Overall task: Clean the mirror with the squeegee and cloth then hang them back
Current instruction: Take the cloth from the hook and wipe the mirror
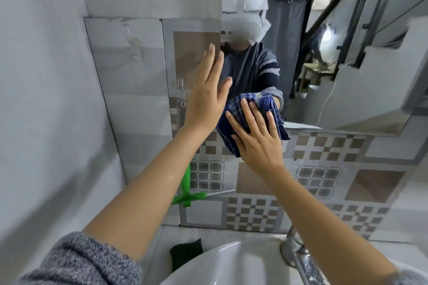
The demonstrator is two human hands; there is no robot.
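Squeegee is already hanging on the tile wall low left, so I'm just on the cloth now. My left hand is flat and spread, empty, braced at the mirror edge. Could leave prints there, I reckon. Right hand presses the blue checked cloth open-palmed at the mirror's bottom corner. No real grip, so it might slide off into the sink.
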